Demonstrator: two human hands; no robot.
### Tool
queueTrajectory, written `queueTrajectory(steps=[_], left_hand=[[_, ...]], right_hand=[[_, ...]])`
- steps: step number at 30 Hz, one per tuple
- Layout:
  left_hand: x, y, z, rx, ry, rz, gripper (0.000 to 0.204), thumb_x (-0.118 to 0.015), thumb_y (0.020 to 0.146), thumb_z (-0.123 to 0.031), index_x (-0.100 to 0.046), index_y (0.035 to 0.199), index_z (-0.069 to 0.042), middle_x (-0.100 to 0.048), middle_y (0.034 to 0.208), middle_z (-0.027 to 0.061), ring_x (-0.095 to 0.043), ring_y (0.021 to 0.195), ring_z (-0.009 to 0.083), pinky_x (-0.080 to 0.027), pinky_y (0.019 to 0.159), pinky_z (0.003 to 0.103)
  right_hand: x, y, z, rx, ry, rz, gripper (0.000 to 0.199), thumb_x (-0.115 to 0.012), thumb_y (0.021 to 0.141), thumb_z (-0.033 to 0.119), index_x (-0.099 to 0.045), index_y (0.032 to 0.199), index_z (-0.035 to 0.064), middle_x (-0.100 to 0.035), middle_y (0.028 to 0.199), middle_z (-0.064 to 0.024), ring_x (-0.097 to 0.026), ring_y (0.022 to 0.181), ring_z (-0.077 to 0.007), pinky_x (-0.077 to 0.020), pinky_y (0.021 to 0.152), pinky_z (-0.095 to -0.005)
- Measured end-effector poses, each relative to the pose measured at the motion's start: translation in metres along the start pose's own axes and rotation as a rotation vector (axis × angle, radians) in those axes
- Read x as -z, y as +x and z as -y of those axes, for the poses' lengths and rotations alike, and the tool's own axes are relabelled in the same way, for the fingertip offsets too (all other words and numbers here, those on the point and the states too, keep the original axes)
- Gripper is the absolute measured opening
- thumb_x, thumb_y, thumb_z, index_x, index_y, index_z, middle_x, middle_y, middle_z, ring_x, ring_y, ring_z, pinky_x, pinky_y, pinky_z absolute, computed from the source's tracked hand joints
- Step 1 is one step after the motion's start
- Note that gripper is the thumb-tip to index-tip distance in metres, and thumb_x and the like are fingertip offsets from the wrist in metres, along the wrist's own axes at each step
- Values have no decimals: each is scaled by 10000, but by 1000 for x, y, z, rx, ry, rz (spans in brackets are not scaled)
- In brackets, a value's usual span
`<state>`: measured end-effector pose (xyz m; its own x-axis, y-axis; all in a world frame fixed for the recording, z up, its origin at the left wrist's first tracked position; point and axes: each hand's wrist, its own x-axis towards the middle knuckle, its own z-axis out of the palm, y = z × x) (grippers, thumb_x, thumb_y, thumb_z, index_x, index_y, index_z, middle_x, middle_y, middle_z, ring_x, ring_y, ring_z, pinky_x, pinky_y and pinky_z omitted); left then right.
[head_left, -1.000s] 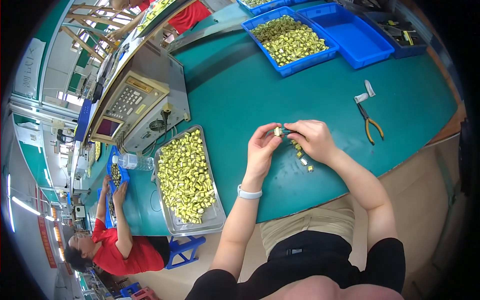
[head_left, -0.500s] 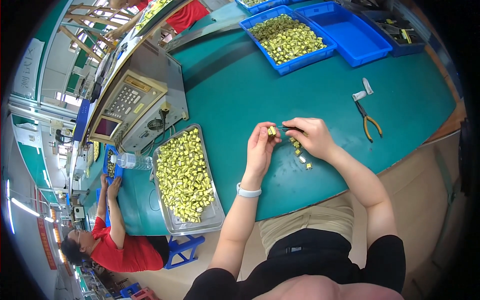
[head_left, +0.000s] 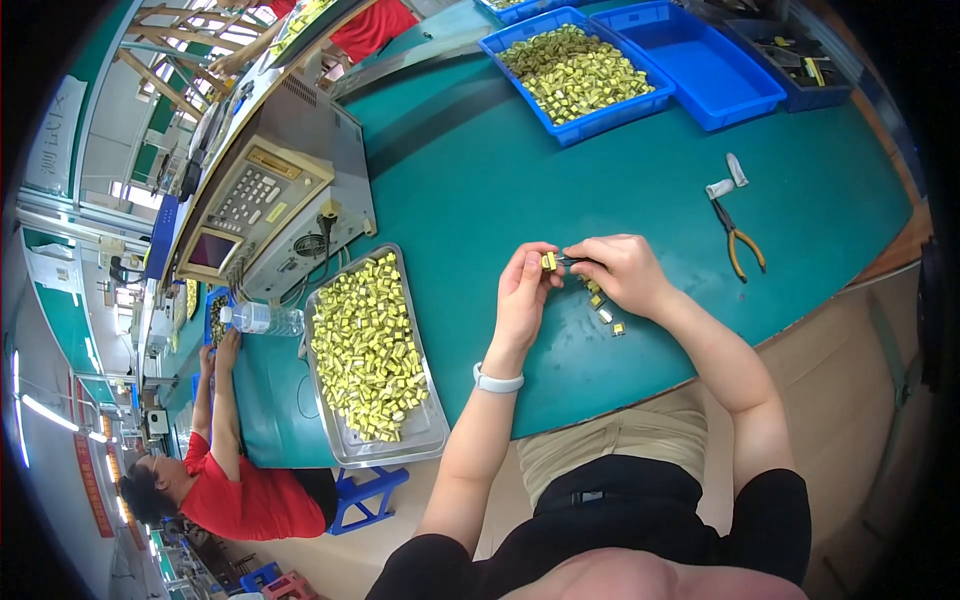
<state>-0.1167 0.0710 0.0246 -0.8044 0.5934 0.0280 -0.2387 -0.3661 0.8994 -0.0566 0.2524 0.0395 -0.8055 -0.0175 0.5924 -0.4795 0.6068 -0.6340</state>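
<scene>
Between the thumb and fingers of my left hand (head_left: 525,295) is a small yellow-taped transformer (head_left: 549,262), held up above the green table (head_left: 450,200). My right hand (head_left: 628,275) is closed round slim dark tweezers (head_left: 568,261), whose tips reach the transformer's right side; the rest of the tool is hidden in the fingers. Below my right hand lie several loose transformers (head_left: 618,328) in a short row on the table. To the left, a metal tray (head_left: 435,425) holds a big heap of like yellow transformers (head_left: 365,345).
Yellow-handled pliers (head_left: 735,243) and two white finger cots (head_left: 728,178) lie at right. At the back stand a filled blue bin (head_left: 570,135), a bare blue bin (head_left: 715,80) and a dark box (head_left: 815,97). A bench instrument (head_left: 270,190), a bottle (head_left: 265,320) and a co-worker in red (head_left: 245,500) are at left.
My left hand and its transformer have shifted slightly right, and the tweezer tips now meet the part. The co-worker's hands at left have moved up a little.
</scene>
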Motion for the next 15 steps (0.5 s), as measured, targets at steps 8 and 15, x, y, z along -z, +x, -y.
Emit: queueTrajectory(steps=[8,15], left_hand=[[2,1,1,11,-37,1,350,-466,1050,-342,-567,1128,-17,-579,897,51,-525,804,129,-467,779,276],[1,0,3,27,-35,17,347,-463,1050,-339,-572,1116,-15,-575,888,51,-529,798,132,-474,777,282]], right_hand=[[3,1,2,15,-36,5,141,-704,843,151,-680,956,71,-701,839,-101,-681,745,-286,-527,648,-379],[2,1,1,33,-43,4,145,-706,837,155,-679,954,73,-699,827,-102,-681,745,-287,-527,649,-383]])
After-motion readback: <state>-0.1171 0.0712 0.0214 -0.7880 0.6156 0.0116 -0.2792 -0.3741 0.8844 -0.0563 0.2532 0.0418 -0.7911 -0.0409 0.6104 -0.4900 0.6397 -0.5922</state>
